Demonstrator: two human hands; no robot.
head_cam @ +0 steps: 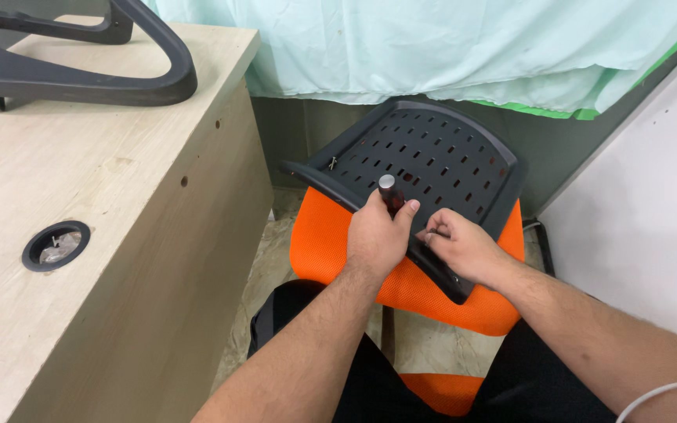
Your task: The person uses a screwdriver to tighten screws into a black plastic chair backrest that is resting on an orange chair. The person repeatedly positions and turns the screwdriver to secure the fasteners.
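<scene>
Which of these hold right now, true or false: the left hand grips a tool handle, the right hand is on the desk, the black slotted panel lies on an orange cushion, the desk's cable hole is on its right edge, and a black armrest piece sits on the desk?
1. The left hand grips a tool handle. True.
2. The right hand is on the desk. False: it rests at the near edge of the black slotted panel.
3. The panel lies on an orange cushion. True.
4. The cable hole is on the desk's right edge. False: it sits towards the left.
5. A black armrest piece sits on the desk. True.
</scene>
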